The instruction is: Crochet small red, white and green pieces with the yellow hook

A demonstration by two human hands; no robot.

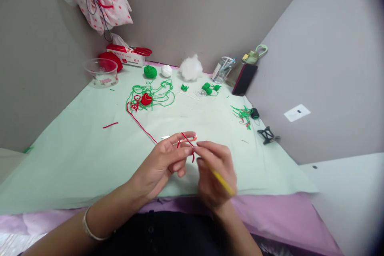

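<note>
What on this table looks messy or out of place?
The green yarn lies in loose, sprawling loops around the red ball, unlike the neatly wound green ball behind it. A short red strand lies alone to the left.

A grey wall [186,16] rises beyond the right hand [216,158]; a paler wall [327,48] with a white plate [292,114] stands to its right; pale-green tablecloth [90,160] spreads beneath it.

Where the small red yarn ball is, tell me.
In the head view, the small red yarn ball lies left of centre amid loose green yarn.
</note>
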